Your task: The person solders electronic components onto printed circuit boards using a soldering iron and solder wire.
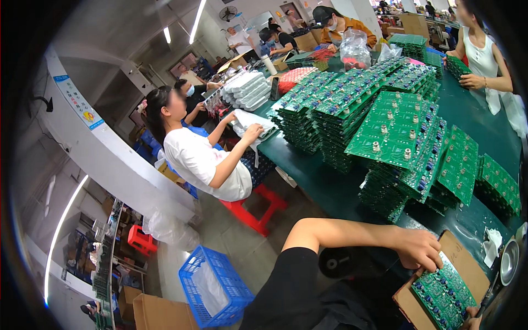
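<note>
A green circuit board (444, 291) dotted with small parts lies tilted on a piece of brown cardboard (467, 258) at the lower right. My left hand (421, 250) reaches across from the left, its fingers closed on the board's far left edge. At the board's near right corner, the fingertips of my right hand (472, 319) press against its edge; the frame cuts off most of that hand. A thin dark rod (487, 300) runs close beside the right fingers, and its kind is unclear.
Tall stacks of green circuit boards (393, 129) fill the green table (297, 170) ahead. A metal bowl (510, 263) and crumpled white tissue (491, 246) lie at the right. A co-worker in white (203, 159) sits on a red stool (256, 212). A blue basket (212, 289) stands on the floor.
</note>
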Action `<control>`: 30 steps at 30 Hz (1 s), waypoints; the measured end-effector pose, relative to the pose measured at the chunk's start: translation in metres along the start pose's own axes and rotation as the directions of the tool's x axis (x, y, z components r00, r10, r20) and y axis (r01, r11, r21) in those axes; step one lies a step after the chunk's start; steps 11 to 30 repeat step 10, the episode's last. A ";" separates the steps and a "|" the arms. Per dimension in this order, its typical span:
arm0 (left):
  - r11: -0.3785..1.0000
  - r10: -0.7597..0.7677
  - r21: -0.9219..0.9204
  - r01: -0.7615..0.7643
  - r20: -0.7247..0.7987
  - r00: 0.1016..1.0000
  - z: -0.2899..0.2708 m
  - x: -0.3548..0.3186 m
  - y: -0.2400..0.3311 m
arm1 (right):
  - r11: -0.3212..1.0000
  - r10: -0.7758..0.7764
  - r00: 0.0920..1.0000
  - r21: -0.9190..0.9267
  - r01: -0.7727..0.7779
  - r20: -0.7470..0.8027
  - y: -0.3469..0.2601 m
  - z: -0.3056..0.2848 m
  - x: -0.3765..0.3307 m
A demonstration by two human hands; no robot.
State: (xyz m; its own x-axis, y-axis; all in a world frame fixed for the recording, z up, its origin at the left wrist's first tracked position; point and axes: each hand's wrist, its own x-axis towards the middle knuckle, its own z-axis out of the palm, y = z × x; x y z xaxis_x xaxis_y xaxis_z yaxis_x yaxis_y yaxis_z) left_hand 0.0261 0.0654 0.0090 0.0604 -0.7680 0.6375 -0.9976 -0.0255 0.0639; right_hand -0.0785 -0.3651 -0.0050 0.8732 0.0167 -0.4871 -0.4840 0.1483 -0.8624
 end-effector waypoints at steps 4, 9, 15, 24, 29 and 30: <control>0.990 -0.101 -0.110 0.093 -0.076 0.992 -0.012 0.004 0.003 | 0.992 -0.006 0.998 0.129 0.014 -0.063 -0.001 0.000 0.003; 0.776 -0.607 -0.346 0.528 -0.178 0.775 -0.027 -0.002 0.016 | 0.644 -0.681 0.728 -0.410 0.646 0.078 -0.016 0.052 -0.053; 0.767 -0.619 -0.346 0.541 -0.173 0.766 -0.028 -0.007 0.019 | 0.763 -0.545 0.834 -0.467 0.447 -0.092 -0.018 0.057 -0.082; 0.767 -0.619 -0.346 0.541 -0.173 0.766 -0.028 -0.007 0.019 | 0.763 -0.545 0.834 -0.467 0.447 -0.092 -0.018 0.057 -0.082; 0.767 -0.619 -0.346 0.541 -0.173 0.766 -0.028 -0.007 0.019 | 0.763 -0.545 0.834 -0.467 0.447 -0.092 -0.018 0.057 -0.082; 0.767 -0.619 -0.346 0.541 -0.173 0.766 -0.028 -0.007 0.019 | 0.763 -0.545 0.834 -0.467 0.447 -0.092 -0.018 0.057 -0.082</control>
